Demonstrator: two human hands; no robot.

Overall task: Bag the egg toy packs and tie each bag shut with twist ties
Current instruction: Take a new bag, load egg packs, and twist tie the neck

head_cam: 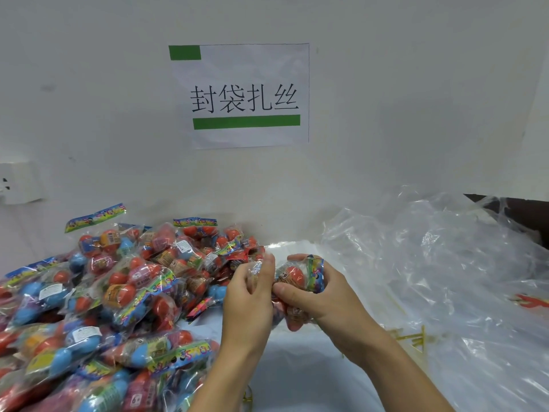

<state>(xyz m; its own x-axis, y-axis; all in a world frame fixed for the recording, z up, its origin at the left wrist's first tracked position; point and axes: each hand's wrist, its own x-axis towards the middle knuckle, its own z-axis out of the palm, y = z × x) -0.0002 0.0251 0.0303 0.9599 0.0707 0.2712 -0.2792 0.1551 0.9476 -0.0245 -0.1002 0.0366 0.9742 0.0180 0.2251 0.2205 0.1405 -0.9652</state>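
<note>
Outlet [17, 185] on wall at far left, white, partly cut by frame edge. Below it, big heap of egg toy packs [98, 298] covers left half of table [300, 370] — clear wrappers w/ red, blue & orange eggs inside, colourful header strips on top; some packs stand up against wall, most lie flat & overlap. Heap runs to bottom edge of frame.

Centre, on wall: paper sign [243, 96] w/ black Chinese characters & two green bars.

Below sign, both hands meet over table, just right of heap. Left hand [249, 298] pinches clear film of bag [258, 270] betw. thumb & fingers, fingers curled, film bunched at fingertips. Right hand [315, 292] is curled round held pack [294, 278] — red egg & header strip show betw. fingers, thumb pressing on front; more of pack hangs under palm. The 2 hands nearly touch at thumbs. Can't tell if pack is already inside bag film or only against it.

Right of hands: yellow twist ties [413, 337] lie scattered on table, partly under plastic. Far right: big loose pile of clear plastic bags [445, 263], crumpled, spread from wall to frame edge. Red item [531, 301] shows through plastic near right edge, unclear what. Dark surface [517, 215] behind pile at upper right.
</note>
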